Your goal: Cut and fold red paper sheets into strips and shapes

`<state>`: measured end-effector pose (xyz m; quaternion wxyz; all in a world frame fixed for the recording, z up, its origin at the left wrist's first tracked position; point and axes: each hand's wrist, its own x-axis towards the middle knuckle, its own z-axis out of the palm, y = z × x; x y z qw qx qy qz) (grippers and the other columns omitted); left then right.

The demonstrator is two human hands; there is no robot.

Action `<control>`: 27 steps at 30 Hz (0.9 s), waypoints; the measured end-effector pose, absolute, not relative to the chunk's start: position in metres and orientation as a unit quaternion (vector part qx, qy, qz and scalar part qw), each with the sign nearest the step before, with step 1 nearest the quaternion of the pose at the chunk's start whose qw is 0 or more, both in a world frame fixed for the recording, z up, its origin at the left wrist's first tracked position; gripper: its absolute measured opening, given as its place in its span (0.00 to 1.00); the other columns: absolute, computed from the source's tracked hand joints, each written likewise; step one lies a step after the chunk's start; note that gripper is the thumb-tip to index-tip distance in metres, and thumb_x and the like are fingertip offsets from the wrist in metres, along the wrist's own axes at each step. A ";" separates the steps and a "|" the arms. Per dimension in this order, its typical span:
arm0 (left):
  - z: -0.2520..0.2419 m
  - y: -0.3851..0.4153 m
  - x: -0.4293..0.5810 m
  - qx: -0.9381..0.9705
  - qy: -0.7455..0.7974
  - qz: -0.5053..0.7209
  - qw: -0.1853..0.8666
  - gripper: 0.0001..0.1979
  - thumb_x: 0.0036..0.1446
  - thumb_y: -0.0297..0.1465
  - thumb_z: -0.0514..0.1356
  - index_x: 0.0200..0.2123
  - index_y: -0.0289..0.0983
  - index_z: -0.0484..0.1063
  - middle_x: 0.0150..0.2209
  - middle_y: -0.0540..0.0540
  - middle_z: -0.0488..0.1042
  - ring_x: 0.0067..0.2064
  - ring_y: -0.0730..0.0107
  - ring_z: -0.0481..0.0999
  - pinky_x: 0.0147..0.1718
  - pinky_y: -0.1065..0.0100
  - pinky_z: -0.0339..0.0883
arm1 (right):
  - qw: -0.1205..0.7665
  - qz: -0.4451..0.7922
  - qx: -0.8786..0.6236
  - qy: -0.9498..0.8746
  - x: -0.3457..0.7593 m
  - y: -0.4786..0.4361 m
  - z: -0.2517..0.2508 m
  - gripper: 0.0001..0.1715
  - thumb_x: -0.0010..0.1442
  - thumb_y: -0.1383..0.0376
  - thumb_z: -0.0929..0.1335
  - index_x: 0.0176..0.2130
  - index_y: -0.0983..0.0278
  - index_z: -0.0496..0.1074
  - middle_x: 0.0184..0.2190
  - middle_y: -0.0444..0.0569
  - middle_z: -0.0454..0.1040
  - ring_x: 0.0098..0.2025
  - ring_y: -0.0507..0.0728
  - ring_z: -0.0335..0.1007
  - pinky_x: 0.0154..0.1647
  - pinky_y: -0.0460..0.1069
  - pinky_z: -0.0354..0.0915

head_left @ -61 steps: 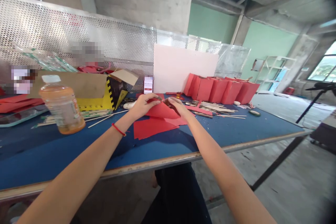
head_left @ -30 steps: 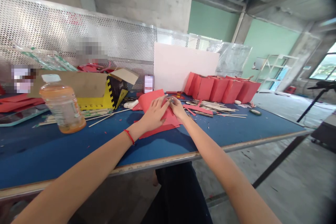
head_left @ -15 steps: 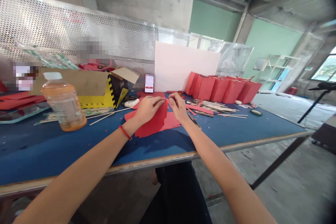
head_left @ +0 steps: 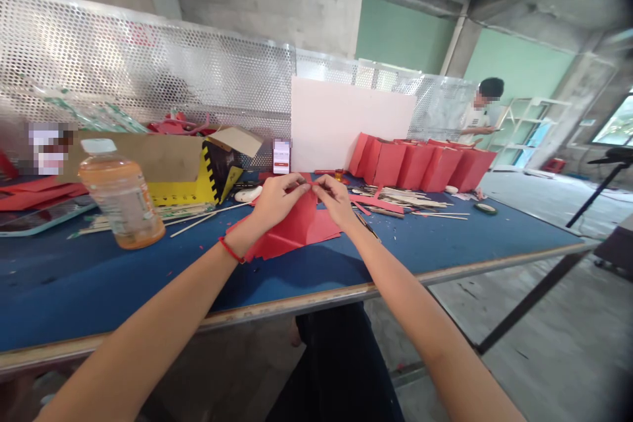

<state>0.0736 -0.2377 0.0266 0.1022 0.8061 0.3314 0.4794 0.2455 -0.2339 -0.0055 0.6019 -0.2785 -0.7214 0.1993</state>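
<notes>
A red paper sheet lies on the blue table, its far edge lifted. My left hand pinches that far edge from the left, a red cord on the wrist. My right hand pinches the same edge from the right, fingertips almost touching the left hand's. More red paper lies flat under the lifted sheet.
An orange drink bottle stands at the left. A cardboard box with yellow and black tape sits behind it. Red paper bags line the back right before a white board. Wooden sticks lie scattered. A person stands far right.
Both hands went from pressing the red sheet flat to pinching its far edge close together. A person has come into view at the far right.
</notes>
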 end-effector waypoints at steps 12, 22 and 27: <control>0.060 -0.251 0.054 0.721 0.348 0.370 0.471 0.13 0.43 0.40 0.70 0.30 0.38 0.80 0.33 0.45 0.82 0.33 0.63 0.78 0.33 0.64 0.72 | 0.588 0.443 -0.244 -0.631 0.239 -0.241 0.004 0.23 0.50 0.47 0.72 0.25 0.60 0.64 0.19 0.38 0.60 0.21 0.49 0.54 0.23 0.46 0.56; 0.053 -0.201 0.014 0.817 0.403 0.213 0.353 0.19 0.34 0.42 0.72 0.32 0.41 0.82 0.36 0.44 0.83 0.38 0.54 0.81 0.36 0.62 0.72 | 0.604 0.276 -0.380 -0.644 0.261 -0.228 0.000 0.15 0.58 0.53 0.66 0.27 0.60 0.65 0.26 0.44 0.64 0.31 0.54 0.63 0.32 0.49 0.61; 0.043 -0.182 -0.022 0.798 0.509 0.232 0.225 0.19 0.31 0.41 0.70 0.30 0.40 0.82 0.35 0.44 0.83 0.40 0.53 0.80 0.37 0.64 0.69 | 0.537 0.210 -0.419 -0.701 0.258 -0.211 -0.011 0.18 0.57 0.61 0.68 0.19 0.60 0.62 0.20 0.42 0.64 0.27 0.54 0.59 0.29 0.48 0.55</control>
